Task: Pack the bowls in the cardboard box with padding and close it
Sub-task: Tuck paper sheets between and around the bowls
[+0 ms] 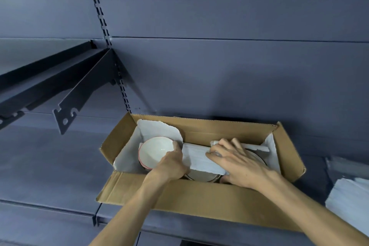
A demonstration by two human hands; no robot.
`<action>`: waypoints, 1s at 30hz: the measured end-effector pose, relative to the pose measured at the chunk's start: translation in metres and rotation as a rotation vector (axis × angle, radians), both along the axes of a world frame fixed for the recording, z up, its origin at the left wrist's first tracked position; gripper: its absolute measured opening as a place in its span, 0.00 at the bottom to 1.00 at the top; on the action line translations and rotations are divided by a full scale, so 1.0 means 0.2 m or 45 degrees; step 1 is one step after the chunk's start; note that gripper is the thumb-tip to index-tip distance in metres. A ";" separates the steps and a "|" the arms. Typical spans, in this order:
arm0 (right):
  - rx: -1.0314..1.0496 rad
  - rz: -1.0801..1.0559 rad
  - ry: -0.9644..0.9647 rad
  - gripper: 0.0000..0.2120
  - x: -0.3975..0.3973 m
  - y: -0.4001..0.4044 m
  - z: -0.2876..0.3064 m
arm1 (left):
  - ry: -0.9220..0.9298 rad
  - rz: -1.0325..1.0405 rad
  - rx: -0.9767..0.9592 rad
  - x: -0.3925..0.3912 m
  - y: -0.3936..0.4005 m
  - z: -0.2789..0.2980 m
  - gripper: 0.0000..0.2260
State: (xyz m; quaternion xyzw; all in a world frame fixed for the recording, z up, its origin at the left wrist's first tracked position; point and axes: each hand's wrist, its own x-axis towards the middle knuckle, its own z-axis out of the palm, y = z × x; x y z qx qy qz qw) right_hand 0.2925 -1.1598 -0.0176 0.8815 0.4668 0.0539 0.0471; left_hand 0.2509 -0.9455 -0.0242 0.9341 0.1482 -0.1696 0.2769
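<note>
Two hands in cardboard box [179, 195]: left hand [169, 164] grips tilted bowl [154, 151]; right hand [239, 160] flat, fingers straight, pressing padding [201, 159], hiding second bowl [201, 177].

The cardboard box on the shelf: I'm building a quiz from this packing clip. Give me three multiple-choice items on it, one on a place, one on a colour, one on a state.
1. Where in the cardboard box is the uncovered bowl?
A. left end
B. right end
C. outside it

2. What colour is that bowl's rim?
A. blue
B. red
C. black

3. What state are the box's flaps in?
A. taped shut
B. folded closed
C. open

Key: 1 A, it sits tilted at the left end, gripped by the left hand. 2 B, a thin red line edges the white bowl. 3 C, the flaps stand outward while the right hand rests on the white padding.
</note>
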 end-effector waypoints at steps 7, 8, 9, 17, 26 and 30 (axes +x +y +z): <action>-0.028 -0.004 -0.049 0.21 0.04 -0.01 -0.07 | 0.025 0.099 -0.161 0.02 0.02 -0.01 0.44; -0.030 -0.005 -0.068 0.21 0.04 -0.01 -0.08 | -0.001 0.112 -0.178 0.01 0.03 -0.02 0.42; -0.037 -0.013 -0.084 0.21 0.03 0.00 -0.08 | -0.029 0.115 -0.187 0.01 0.03 -0.03 0.40; -0.061 -0.115 -0.147 0.26 0.05 0.02 -0.10 | -0.214 0.096 -0.186 0.00 0.01 -0.04 0.27; 0.108 -0.036 0.184 0.26 0.05 -0.12 0.00 | -0.540 0.075 0.231 -0.05 -0.03 -0.03 0.23; 0.243 -0.131 0.339 0.12 0.01 -0.28 0.12 | -0.781 0.042 0.410 -0.11 -0.12 0.03 0.13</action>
